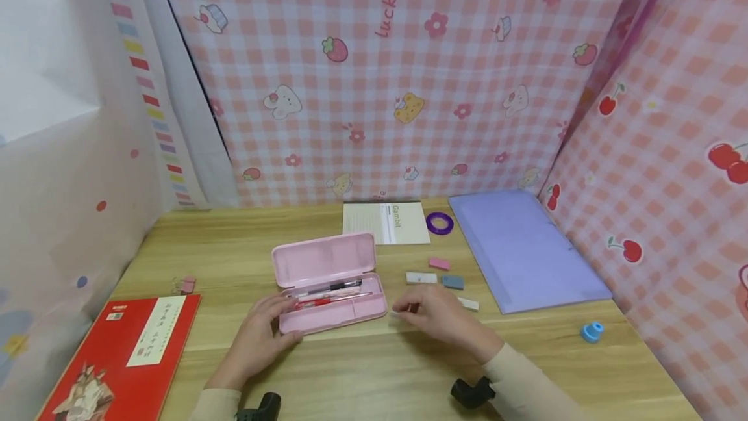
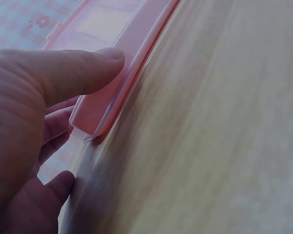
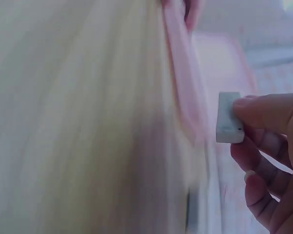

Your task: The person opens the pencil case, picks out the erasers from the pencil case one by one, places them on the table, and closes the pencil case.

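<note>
A pink pencil case [image 1: 324, 262] lies with its lid raised, holding several pens [image 1: 327, 291]. My left hand [image 1: 260, 336] grips its left end, thumb on the front edge and fingers around the side, as the left wrist view shows. Just right of the case, my right hand [image 1: 441, 317] pinches a small white eraser [image 3: 228, 119] between thumb and fingers, raised off the table in the right wrist view. Behind that hand lie a white eraser [image 1: 421, 278], a blue-grey eraser [image 1: 452, 282] and a pink eraser [image 1: 439, 264]. Another whitish block [image 1: 469, 305] is partly covered by the hand.
At the back are a notepad [image 1: 386, 223] and a purple tape ring [image 1: 439, 214]. A purple folder [image 1: 526, 252] lies to the right, with a small blue object [image 1: 591, 332] nearby. On the left are a red book [image 1: 119, 356] and a pink binder clip [image 1: 187, 285].
</note>
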Demonstrator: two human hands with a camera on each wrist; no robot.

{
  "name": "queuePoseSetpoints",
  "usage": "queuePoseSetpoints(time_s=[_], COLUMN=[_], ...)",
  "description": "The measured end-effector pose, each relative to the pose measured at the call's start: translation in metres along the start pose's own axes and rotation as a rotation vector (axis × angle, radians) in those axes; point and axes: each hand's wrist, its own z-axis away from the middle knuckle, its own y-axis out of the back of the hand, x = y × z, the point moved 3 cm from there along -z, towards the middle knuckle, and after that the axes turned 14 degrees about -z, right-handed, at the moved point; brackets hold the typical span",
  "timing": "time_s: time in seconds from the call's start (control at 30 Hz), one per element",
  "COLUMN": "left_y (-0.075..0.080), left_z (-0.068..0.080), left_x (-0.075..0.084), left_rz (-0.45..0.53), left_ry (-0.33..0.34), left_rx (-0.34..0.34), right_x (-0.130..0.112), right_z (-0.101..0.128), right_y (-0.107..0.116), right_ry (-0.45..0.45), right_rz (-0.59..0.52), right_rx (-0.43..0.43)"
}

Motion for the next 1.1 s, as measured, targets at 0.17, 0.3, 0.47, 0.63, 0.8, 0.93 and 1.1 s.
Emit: queuePoseSetpoints(time_s=[0.17, 0.3, 0.47, 0.63, 0.8, 0.93, 1.1], left_y=[0.000, 0.001, 0.003, 0.002, 0.001, 0.002, 0.002], left_z=[-0.001, -0.001, -0.001, -0.001, -0.001, -0.001, -0.001], left_x=[-0.001, -0.001, 0.000, 0.001, 0.001, 0.001, 0.001], left_rz=[0.000, -0.003, -0.005, -0.001, -0.001, 0.004, 0.006], left_ry=[-0.001, 0.000, -0.006, -0.009, -0.003, -0.005, 0.001], left_rx=[-0.005, -0.001, 0.001, 0.001, -0.007, -0.011, -0.011], right_x=[0.033, 0.048, 0.053, 0.055, 0.056, 0.058, 0.060], right_z=[0.040, 0.058, 0.062, 0.061, 0.059, 0.059, 0.056], right_y=[0.031, 0.044, 0.047, 0.047, 0.047, 0.045, 0.045], right_ry=[-0.072, -0.112, -0.118, -0.105, -0.097, -0.129, -0.132], right_rz=[0.052, 0.021, 0.039, 0.078, 0.103, 0.091, 0.108], right_rx=[0.011, 0.001, -0.010, -0.019, -0.028, -0.055, -0.058])
